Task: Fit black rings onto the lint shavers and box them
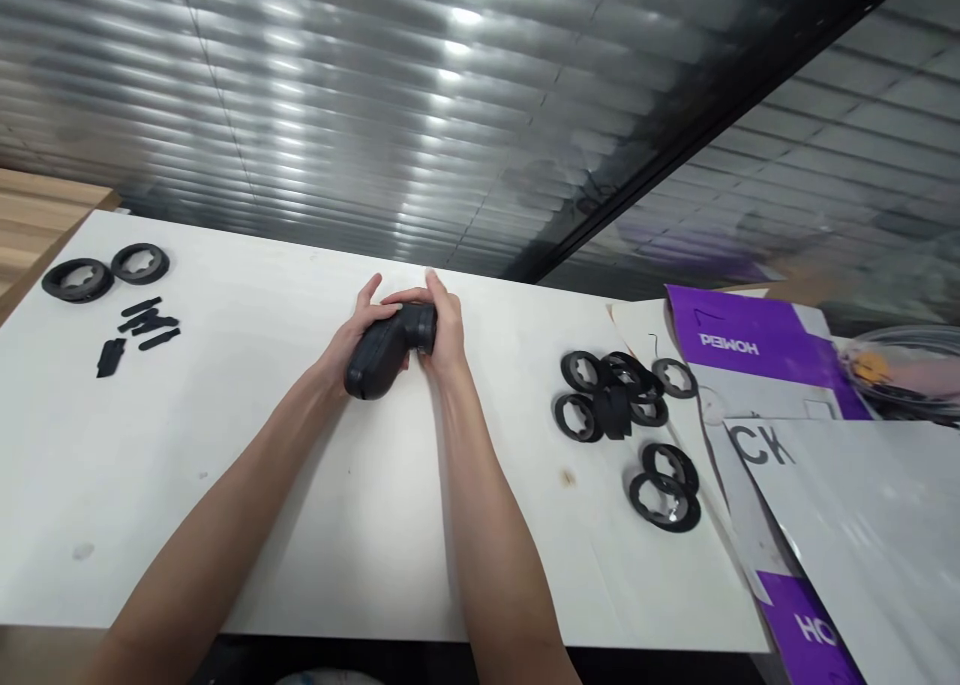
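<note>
A black angled device [379, 357] with a thick rounded body and a round ribbed end is held above the middle of the white table. My left hand [351, 340] is closed around its body from the left, thumb across the top and one finger sticking out. My right hand [448, 333] grips the round end from the right side, its fingers curled around the far side and partly hidden. What exactly the device is I cannot make out.
Two black rings [140, 263] and several small black strips [150, 320] lie at the table's left. On the right are several more black rings [579, 418] and a black piece [613, 412]. Beyond them lie purple-and-white cardboard [757, 340] and a white sheet [862, 505]. A metallic slatted wall [337, 115] borders the back.
</note>
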Available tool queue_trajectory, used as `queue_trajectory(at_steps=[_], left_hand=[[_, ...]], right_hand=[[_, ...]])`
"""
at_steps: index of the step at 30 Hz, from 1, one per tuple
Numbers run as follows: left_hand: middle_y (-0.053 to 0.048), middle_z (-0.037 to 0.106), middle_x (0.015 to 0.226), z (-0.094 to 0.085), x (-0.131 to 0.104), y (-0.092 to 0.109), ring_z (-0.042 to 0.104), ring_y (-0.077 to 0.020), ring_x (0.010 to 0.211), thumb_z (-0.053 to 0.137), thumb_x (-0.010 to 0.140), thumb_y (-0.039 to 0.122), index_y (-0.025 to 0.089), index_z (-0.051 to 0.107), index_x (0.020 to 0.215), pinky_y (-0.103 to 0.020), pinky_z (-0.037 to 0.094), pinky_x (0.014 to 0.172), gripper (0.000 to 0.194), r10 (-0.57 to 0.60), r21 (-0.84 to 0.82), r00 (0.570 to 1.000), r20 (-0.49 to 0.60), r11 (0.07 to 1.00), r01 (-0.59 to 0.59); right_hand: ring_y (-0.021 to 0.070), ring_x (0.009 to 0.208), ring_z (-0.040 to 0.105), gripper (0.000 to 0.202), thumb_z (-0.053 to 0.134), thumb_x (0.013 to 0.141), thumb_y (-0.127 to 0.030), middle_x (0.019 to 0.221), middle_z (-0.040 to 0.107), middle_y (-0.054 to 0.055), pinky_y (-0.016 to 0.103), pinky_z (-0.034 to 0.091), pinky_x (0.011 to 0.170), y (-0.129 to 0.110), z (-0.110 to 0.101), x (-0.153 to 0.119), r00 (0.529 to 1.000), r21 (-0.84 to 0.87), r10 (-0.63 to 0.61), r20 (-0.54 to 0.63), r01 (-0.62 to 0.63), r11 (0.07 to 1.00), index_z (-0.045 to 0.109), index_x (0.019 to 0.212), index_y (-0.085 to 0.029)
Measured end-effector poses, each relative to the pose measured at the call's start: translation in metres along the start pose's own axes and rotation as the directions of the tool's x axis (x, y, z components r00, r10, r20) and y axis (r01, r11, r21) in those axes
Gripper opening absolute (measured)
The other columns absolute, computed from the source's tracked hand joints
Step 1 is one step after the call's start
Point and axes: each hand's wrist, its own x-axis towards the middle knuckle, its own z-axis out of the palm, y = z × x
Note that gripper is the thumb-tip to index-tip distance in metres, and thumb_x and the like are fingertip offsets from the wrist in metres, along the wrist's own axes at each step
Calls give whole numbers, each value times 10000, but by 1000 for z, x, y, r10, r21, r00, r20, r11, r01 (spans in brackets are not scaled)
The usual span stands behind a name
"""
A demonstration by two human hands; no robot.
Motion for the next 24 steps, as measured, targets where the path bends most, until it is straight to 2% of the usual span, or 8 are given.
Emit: queue_trajectory(at_steps=[5, 8, 11, 17, 21, 24], left_hand=[[4, 674, 799, -2, 2, 0, 664, -231, 485, 671, 921, 294, 359, 62, 1769, -309, 560, 482, 1046, -5, -41, 1000, 3, 999, 5], [-10, 688, 831, 0, 2, 0, 657, -227, 478, 659, 920, 287, 355, 116, 1766, -302, 546, 461, 1007, -6, -60, 1000, -5, 998, 5], [-12, 689, 859, 0, 2, 1, 658, -217, 485, 663, 925, 296, 372, 189, 1754, -287, 534, 453, 958, -19, -88, 1000, -12, 996, 18], [-8, 697, 904, -3, 5, 0, 646, -193, 490, 717, 884, 281, 362, 260, 1739, -265, 517, 448, 973, 18, -107, 999, -30, 994, -21], [-14, 695, 902, 1, 6, -1, 632, -165, 516, 716, 868, 271, 329, 350, 1703, -225, 497, 444, 913, 54, -113, 996, -68, 992, -61], [-22, 691, 875, 5, 6, -2, 629, -178, 516, 675, 878, 283, 285, 388, 1687, -239, 500, 438, 858, 61, -109, 995, -84, 992, -70]], right_hand=[[236, 662, 690, 576, 636, 891, -690, 576, 686, 52, 386, 548, 718, 6, 2, 1, 997, -45, -62, -54, 60, 997, 806, 613, -215], [220, 614, 666, 470, 670, 859, -587, 557, 683, 38, 376, 535, 688, 8, 3, 2, 996, 5, -61, -71, 62, 998, 803, 600, -218], [230, 653, 689, 407, 654, 834, -510, 579, 718, 41, 377, 552, 726, 9, 5, 3, 993, 52, -64, -100, 69, 996, 802, 584, -224], [252, 731, 729, 402, 622, 848, -485, 616, 742, 41, 395, 586, 843, 11, 8, 4, 987, 26, -89, -133, 94, 995, 792, 588, -230], [255, 765, 743, 420, 580, 885, -469, 664, 761, 48, 395, 582, 872, 15, 10, 6, 986, 6, -115, -117, 117, 993, 790, 615, -226], [250, 771, 735, 548, 471, 961, -548, 706, 769, 70, 390, 578, 844, 16, 8, 9, 976, 13, -159, -148, 162, 987, 768, 636, -223]])
